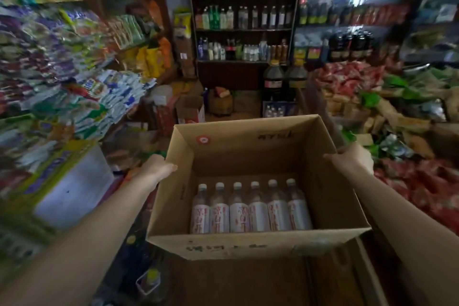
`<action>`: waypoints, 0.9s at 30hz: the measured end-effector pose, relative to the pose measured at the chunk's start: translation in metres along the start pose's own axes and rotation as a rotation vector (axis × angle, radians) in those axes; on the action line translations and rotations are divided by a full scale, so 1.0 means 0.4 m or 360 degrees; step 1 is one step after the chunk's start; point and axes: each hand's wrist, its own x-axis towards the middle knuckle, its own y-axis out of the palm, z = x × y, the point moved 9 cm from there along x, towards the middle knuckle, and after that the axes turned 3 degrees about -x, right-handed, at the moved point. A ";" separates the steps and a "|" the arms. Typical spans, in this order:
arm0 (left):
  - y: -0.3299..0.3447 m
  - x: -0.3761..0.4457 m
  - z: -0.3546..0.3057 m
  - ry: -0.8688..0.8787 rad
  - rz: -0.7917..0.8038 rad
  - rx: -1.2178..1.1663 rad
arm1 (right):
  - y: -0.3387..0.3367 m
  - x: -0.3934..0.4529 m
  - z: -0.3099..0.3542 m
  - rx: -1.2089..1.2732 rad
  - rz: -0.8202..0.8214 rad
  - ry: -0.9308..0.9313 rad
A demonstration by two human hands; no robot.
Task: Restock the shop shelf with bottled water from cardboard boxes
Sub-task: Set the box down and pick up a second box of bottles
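An open cardboard box (250,146) is held up in front of me, its flaps raised. Several water bottles (250,208) with white caps and white labels with red characters lie in a row on its floor. My left hand (159,167) grips the box's left wall near the far corner. My right hand (352,156) grips the right wall, thumb over the rim. The dark shelf unit (244,30) with rows of bottles stands straight ahead against the far wall.
Snack packets crowd the left shelves (74,62). Red and green packets pile up on the right (397,97). Large oil jugs (273,77) and a small open carton (190,109) sit on the floor ahead. Another brown box (248,281) lies beneath the held one.
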 end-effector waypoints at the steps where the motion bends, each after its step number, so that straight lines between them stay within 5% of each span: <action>1: 0.009 0.056 -0.030 -0.0028 -0.0011 -0.0024 | 0.024 0.067 0.027 -0.0014 0.0014 -0.0018; 27: 0.248 1.344 -0.452 -0.0517 -0.0291 -0.0308 | 0.784 1.549 0.801 -0.0120 0.0482 -0.0444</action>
